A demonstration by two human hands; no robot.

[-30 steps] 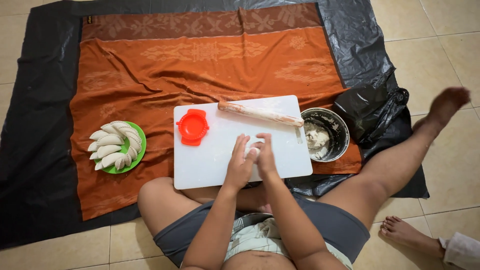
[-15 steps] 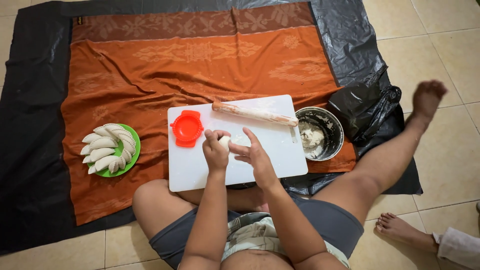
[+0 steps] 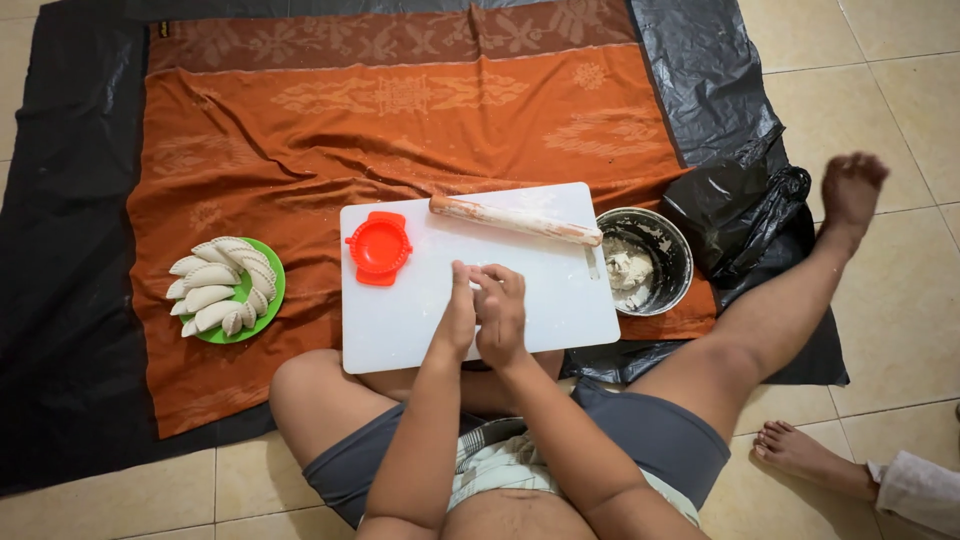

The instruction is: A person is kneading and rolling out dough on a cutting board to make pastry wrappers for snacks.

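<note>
My left hand (image 3: 458,315) and my right hand (image 3: 502,312) are pressed together over the white cutting board (image 3: 560,300), fingers closed around a small piece of dough that is almost fully hidden between them. A red dumpling press (image 3: 379,247) lies shut on the board's far left corner. A flour-dusted wooden rolling pin (image 3: 515,219) rests along the board's far edge. A metal bowl (image 3: 668,238) with dough in it stands just right of the board.
A green plate (image 3: 268,303) piled with several folded dumplings sits at the left on an orange patterned cloth (image 3: 300,140), laid over black plastic sheeting (image 3: 60,300). A crumpled black bag (image 3: 735,215) lies by the bowl. Another person's foot (image 3: 800,455) shows at the lower right.
Both hands stayed together over the board, shifting slightly and turning as they work the dough between them. The view has drifted a little; the board's items have not moved.
</note>
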